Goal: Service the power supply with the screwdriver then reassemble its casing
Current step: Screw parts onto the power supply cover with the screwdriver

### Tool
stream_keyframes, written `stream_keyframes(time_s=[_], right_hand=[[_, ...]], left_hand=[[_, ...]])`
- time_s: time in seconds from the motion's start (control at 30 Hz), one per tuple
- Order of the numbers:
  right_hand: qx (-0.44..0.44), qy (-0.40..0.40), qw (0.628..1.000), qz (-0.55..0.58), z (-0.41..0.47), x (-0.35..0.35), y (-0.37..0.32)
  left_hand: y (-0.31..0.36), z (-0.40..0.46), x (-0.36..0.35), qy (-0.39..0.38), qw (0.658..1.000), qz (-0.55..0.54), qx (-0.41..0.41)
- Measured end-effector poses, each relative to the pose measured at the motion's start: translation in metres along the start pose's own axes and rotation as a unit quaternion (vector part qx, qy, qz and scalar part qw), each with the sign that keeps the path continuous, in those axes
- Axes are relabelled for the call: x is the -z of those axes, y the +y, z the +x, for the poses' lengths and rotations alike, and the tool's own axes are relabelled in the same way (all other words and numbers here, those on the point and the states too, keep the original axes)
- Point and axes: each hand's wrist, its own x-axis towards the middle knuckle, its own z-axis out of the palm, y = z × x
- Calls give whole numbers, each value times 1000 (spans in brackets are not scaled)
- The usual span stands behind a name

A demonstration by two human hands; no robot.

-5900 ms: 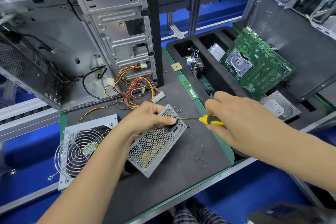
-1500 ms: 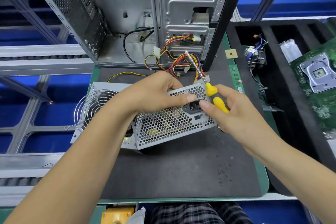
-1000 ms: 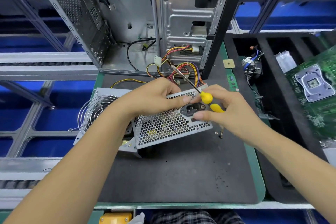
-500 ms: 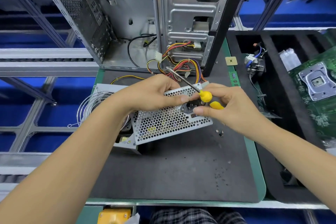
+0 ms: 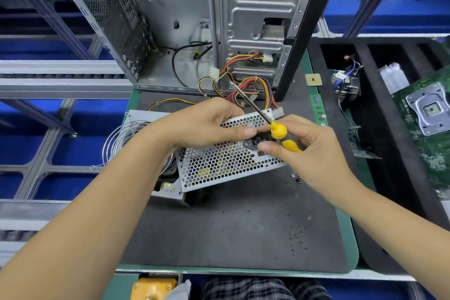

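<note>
Casing off, screws loose on the mat

Supply [image 5: 226, 161] sits tilted on the dark mat [image 5: 243, 226] in front of the open tower [image 5: 243, 19], its wire bundle trailing back into that chassis. The left hand [image 5: 207, 124] grips its upper edge, thumb pressed on the mesh face. The right hand [image 5: 311, 151] curls round the yellow screwdriver [image 5: 280, 134], shaft pointing up and away, tip off any screw, while thumb and forefinger meet at the power socket; whether they pinch a screw there I cannot tell. The fan cover [image 5: 131, 139] lies apart to the left, and loose screws [image 5: 297, 178] rest just right of the supply. By my reading, the servicing is midway: the casing is not yet closed, and the cover and screws remain to be refitted.
</note>
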Motion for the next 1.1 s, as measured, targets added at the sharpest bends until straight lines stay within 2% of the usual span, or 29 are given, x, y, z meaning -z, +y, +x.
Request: stream_keyframes(time_s=[0.67,0.77,0.87,1.0,1.1], right_hand=[[7,33,999,23,-4,-6,3],[8,-5,1000,14,-1,-2,2],[-8,-48,998,47,6,23,6],[-68,9,997,-21,7,70,37],[-118,12,990,-78,-6,83,71]], left_hand=[[5,0,-1,-6,1000,8,3],[7,-1,-1,-7,1000,18,10],[9,-3,0,-3,1000,15,6],[10,-5,2,-5,1000,10,12],[11,-4,1,-9,1000,4,17]])
